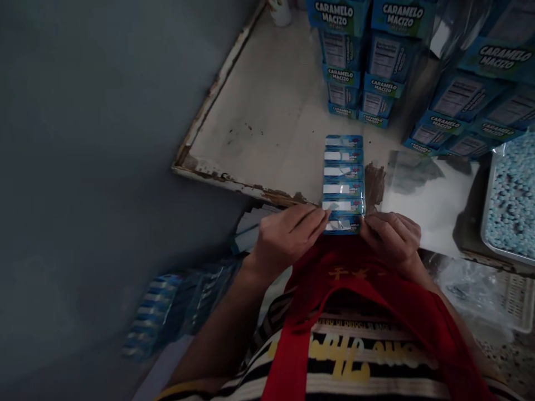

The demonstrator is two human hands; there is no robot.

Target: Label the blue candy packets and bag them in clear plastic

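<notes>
A strip of several small blue candy boxes (354,174) in clear wrap lies at the table's front edge, close to my body. White patches run down its left side. My left hand (288,234) is closed, its thumb and fingertips pinching the strip's lower left edge. At the lower right corner, my right hand (392,235) is closed the same way, with the fingers curled on the wrap. The fingertips partly cover both near corners. Whether the hands grip the boxes or only the loose film is too dark to make out.
Stacked "Caramelo Macizo" boxes (384,55) stand at the back right. A metal tray (485,223) of blue and white candies sits far right, beside a white sheet (434,206). More wrapped packs (154,312) lie low on the left. A grey wall (83,139) borders the left.
</notes>
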